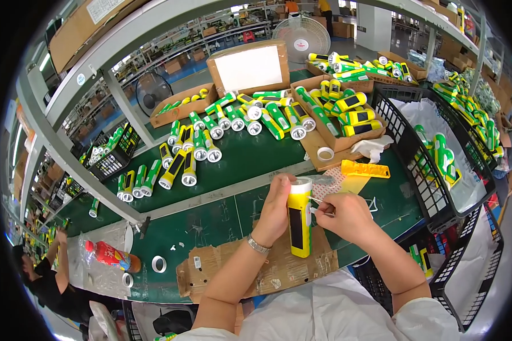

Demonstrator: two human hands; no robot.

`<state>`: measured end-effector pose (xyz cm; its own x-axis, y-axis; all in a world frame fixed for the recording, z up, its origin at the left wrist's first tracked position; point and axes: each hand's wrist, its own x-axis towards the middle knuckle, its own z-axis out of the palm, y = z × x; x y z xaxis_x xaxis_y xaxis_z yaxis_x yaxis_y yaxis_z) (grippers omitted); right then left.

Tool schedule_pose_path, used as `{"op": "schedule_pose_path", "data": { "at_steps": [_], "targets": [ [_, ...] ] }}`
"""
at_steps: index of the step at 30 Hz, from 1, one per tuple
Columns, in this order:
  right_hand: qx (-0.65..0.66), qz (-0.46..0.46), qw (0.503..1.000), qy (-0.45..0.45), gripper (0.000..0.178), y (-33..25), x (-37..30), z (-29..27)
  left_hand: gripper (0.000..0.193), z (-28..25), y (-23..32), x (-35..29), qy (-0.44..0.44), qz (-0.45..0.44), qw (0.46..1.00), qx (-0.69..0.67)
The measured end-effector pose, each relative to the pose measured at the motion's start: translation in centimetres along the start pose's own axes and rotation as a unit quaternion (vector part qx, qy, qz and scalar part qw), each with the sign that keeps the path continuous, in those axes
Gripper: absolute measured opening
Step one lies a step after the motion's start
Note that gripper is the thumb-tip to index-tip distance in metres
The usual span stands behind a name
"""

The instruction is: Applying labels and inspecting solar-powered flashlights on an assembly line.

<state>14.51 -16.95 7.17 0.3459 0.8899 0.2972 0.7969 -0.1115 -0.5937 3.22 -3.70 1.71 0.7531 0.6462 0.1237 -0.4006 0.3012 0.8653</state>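
Over the cardboard sheet, a yellow and green flashlight with a dark panel stands roughly upright, its white head at the top. My left hand is closed around its upper part from the left. In the closed fingers of my right hand is a thin metal tool, whose tip meets the flashlight's right side; its exact kind is too small to tell. A yellow plastic piece lies behind my right hand, close to a yellow sheet.
Many similar flashlights lie across the green bench. Cardboard boxes of them stand behind, and black crates at the right. A red-capped bottle and a tape roll are at the left. Another person works at far left.
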Motion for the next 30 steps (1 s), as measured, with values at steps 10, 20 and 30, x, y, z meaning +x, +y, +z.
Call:
{"op": "schedule_pose_path", "data": {
  "at_steps": [10, 20, 30],
  "targets": [
    [0.121, 0.069, 0.99, -0.001, 0.015, 1.0, -0.2, 1.0, 0.028, 0.5, 0.7, -0.3, -0.015, -0.049, 0.998, -0.021],
    [0.243, 0.09, 0.965, -0.031, 0.014, 3.1, -0.5, 1.9, 0.035, 0.5, 0.5, -0.3, -0.064, -0.057, 0.996, 0.026],
    [0.387, 0.182, 0.902, 0.052, 0.013, 5.3, -0.9, 2.2, 0.047, 1.4, -1.0, -2.0, -0.101, -0.127, 0.971, 0.173]
  ]
}}
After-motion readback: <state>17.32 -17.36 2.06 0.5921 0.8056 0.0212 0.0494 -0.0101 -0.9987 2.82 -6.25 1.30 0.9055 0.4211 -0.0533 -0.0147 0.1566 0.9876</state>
